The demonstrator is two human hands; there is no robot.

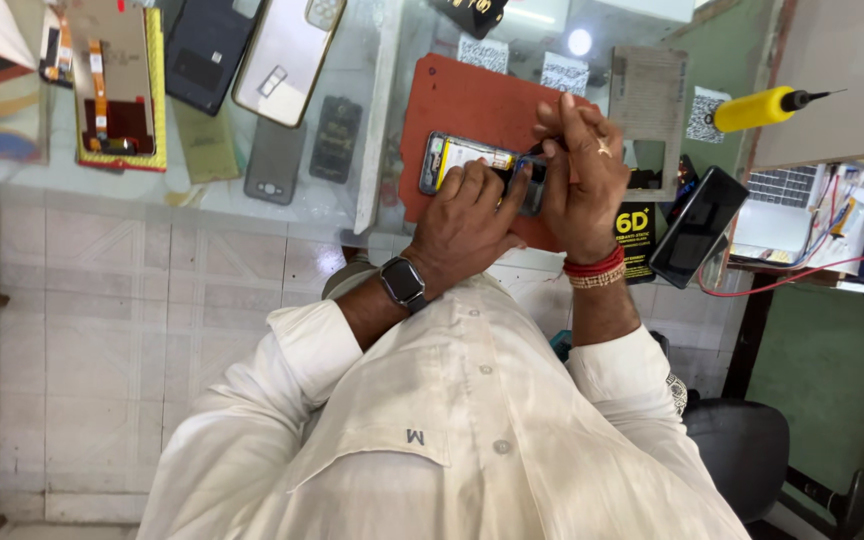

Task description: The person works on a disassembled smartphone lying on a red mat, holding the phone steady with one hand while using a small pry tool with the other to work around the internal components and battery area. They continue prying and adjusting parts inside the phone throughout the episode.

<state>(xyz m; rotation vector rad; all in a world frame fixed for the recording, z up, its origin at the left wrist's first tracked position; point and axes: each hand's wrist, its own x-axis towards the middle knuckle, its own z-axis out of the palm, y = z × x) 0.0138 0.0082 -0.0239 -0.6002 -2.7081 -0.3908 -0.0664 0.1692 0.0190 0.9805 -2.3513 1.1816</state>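
An opened phone (459, 155) with its back off, showing a yellow-edged battery and inner parts, lies on a red-orange work mat (452, 95) on the glass counter. My left hand (464, 218), a dark smartwatch on its wrist, rests on the phone's near edge and holds it steady. My right hand (584, 175), with a ring and red bracelets, pinches a thin dark tool (532, 151) whose tip touches the phone's right end. My fingers hide that end of the phone.
A yellow-handled screwdriver (767, 108) lies at the upper right. A black phone (698, 226) leans by the mat's right side. Phone covers and a screen panel (112, 85) lie at the left. A laptop (798, 186), red wires and a black chair (742, 440) are at the right.
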